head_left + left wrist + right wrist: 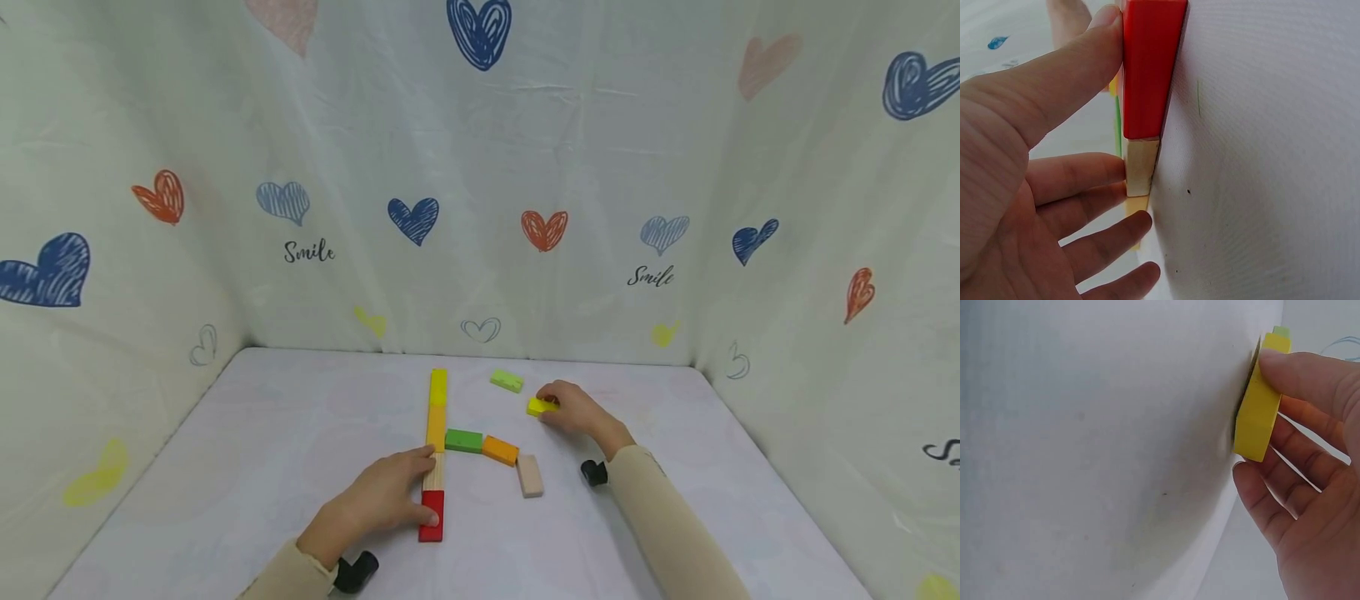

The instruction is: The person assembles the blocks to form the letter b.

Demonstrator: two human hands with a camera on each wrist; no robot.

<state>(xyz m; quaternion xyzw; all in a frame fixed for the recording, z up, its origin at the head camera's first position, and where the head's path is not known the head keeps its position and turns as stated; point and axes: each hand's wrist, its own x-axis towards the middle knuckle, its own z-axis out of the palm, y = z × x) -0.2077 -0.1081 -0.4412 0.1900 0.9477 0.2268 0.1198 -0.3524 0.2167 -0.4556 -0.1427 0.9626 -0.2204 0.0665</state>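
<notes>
Several wooden blocks lie end to end in a straight column: a yellow block [438, 387] at the far end, a yellow-orange block [436, 427], a plain wood block [1141, 167] and a red block [1152, 69] nearest me. Along this column rests my left hand [381, 493], fingers extended, the thumb touching the red block and fingertips against the plain one. My right hand [576, 408] pinches another yellow block [1259, 403] between thumb and fingers, close to the tabletop. From the column a green block [464, 441] and an orange block [500, 450] branch rightward, ending at a beige block [529, 476].
A light green block [507, 381] lies alone toward the back, left of my right hand. The white tabletop [247, 467] meets a curtain [480, 150] printed with hearts at the back and sides. Black devices [356, 572] are worn at both wrists.
</notes>
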